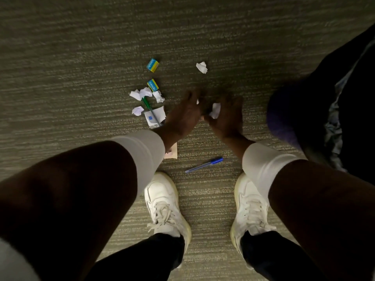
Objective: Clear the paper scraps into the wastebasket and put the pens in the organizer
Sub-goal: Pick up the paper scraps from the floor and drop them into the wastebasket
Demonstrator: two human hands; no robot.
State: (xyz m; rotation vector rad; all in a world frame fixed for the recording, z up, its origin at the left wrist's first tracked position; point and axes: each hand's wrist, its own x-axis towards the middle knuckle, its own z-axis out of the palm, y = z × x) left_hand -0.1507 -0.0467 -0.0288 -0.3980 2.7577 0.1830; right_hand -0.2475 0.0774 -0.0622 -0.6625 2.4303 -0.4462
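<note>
I look down at a grey-green carpet. My left hand (186,113) and my right hand (227,116) reach down side by side. A crumpled white paper scrap (215,112) sits in my right hand's fingers. A sliver of white shows at my left hand's fingertips; whether it holds anything is unclear. Several crumpled scraps (142,94) lie left of my left hand, and one scrap (202,67) lies farther off. A green pen (150,110) lies across a white card with a blue square (155,116). A blue pen (204,165) lies between my shoes. No wastebasket or organizer is in sight.
Two small blue-and-yellow boxes (152,65) (153,85) lie on the carpet beyond the scraps. A pinkish paper (171,153) peeks out under my left wrist. My white shoes (164,203) (250,205) stand below. A dark purple object (284,116) and dark clothing fill the right side.
</note>
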